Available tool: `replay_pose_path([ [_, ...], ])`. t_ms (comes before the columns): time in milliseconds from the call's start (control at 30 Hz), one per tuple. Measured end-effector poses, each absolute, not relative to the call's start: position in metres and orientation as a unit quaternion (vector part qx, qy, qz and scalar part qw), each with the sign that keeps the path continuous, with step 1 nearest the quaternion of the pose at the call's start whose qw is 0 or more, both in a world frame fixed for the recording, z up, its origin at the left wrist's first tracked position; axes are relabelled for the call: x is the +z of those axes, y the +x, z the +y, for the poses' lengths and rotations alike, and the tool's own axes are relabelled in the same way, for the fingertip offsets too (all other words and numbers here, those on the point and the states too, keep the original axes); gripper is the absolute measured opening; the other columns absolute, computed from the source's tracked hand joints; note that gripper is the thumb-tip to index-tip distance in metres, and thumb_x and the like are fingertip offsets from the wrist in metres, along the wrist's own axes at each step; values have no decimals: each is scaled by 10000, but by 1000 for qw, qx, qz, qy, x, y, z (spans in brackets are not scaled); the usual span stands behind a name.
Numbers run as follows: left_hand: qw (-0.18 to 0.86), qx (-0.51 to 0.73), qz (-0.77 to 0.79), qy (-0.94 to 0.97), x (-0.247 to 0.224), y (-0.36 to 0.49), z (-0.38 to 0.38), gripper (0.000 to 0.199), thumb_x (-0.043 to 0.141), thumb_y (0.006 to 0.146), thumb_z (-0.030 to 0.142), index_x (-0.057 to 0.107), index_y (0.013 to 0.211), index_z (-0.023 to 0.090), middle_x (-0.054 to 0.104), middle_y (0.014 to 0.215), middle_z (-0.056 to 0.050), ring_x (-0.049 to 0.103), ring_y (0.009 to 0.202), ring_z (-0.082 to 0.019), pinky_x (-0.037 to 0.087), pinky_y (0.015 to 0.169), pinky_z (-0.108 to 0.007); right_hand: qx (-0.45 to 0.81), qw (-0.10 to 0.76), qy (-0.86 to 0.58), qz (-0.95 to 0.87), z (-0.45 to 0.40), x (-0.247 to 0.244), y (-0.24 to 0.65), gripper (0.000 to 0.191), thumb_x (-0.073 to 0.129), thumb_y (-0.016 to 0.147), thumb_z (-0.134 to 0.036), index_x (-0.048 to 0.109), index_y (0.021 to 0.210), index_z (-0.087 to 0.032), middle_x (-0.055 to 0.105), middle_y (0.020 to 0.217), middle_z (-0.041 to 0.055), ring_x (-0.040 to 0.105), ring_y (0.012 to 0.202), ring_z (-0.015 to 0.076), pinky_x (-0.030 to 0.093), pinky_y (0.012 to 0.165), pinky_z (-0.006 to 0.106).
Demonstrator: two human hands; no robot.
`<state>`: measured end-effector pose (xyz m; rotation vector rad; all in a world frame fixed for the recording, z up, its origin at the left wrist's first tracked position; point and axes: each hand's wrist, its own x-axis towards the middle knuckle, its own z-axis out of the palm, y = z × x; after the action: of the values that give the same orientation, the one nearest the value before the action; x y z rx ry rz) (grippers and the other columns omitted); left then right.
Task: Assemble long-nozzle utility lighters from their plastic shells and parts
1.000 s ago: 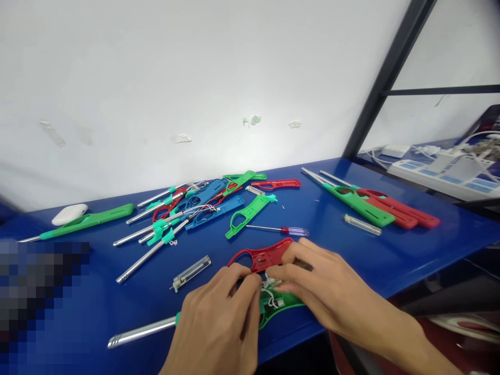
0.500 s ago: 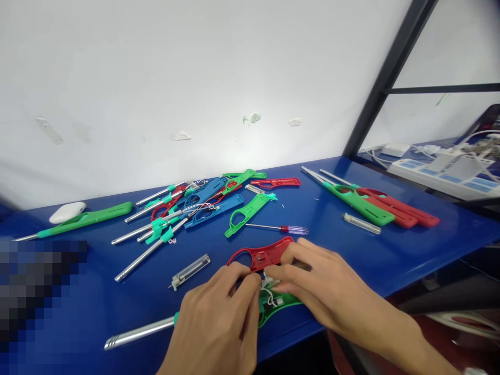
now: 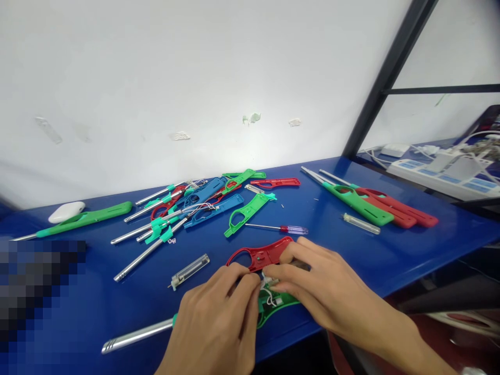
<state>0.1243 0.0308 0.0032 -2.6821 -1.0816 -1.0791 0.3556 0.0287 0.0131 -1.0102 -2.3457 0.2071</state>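
A green lighter half-shell (image 3: 278, 307) lies open at the table's front edge, with white wires and small parts inside. Its metal tube (image 3: 136, 336) sticks out to the left. My left hand (image 3: 219, 317) is closed on the left part of this shell, fingertips at the inner parts. From the right, my right hand (image 3: 328, 281) pinches at a small whitish part (image 3: 269, 280); the fingers hide most of it. Just behind my hands rests a red half-shell (image 3: 260, 256). A clear fuel tank (image 3: 190, 272) lies left of them, and a screwdriver (image 3: 295, 229) farther back.
Metal tubes (image 3: 150, 255) and blue half-shells (image 3: 214, 211) are heaped at the back left, near a green lighter (image 3: 94, 217) and a white case (image 3: 66, 212). Assembled green (image 3: 363, 205) and red lighters (image 3: 414, 208) lie right, beside another tank (image 3: 361, 224). A power strip (image 3: 441, 177) stands beyond the dark frame.
The lighter's metal tube has shifted very slightly to the left and down. Both hands keep nearly the same place and grip.
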Motion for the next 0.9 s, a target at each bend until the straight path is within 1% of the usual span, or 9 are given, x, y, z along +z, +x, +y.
replay_pose_path([
  [133,22,-346,-350,-870,2,123,32,160,565,1017,105,622,1050,250,744,915,24,745,744,-176,596,642,-307,61,293,-388,-872,27,11,356,251,536,1103,-149,675,1287,-248,673,1060,42,583,930,207,453,784,339],
  [233,21,-345,-351,-870,1,121,31,163,576,1018,102,622,1069,250,752,932,26,754,776,-175,602,674,-308,62,291,-386,-873,26,10,357,262,524,1098,-134,676,1283,-241,671,1059,44,576,934,208,444,780,338],
  [367,28,-351,-340,-872,0,121,31,165,553,1018,88,618,1046,237,740,905,16,736,735,-177,586,629,-311,68,294,-375,-877,26,12,358,256,506,1110,-140,687,1268,-228,673,1060,45,569,925,198,442,771,322],
  [500,38,-353,-330,-875,1,122,32,170,547,1009,71,623,1016,222,726,881,5,724,715,-177,575,597,-306,75,277,-376,-881,27,13,357,307,482,1082,-67,691,1232,-237,659,1055,41,552,914,193,436,762,314],
  [600,43,-350,-323,-878,2,124,33,176,542,1003,65,635,1020,213,726,885,-5,729,725,-183,576,592,-307,82,265,-379,-883,28,14,357,308,475,1079,-63,694,1200,-243,646,1033,40,542,896,195,433,751,318],
  [767,47,-351,-317,-880,2,124,32,184,537,1001,59,645,1024,206,721,873,-8,721,708,-181,575,588,-305,106,245,-375,-888,29,15,357,326,446,1101,-83,696,1241,-239,664,1109,69,570,961,211,468,799,343],
  [900,45,-349,-319,-880,1,124,31,189,533,998,54,638,1010,211,724,866,-3,721,706,-179,576,590,-297,100,247,-372,-889,29,15,357,318,447,1108,-96,696,1248,-237,668,1111,76,575,961,219,470,801,354],
])
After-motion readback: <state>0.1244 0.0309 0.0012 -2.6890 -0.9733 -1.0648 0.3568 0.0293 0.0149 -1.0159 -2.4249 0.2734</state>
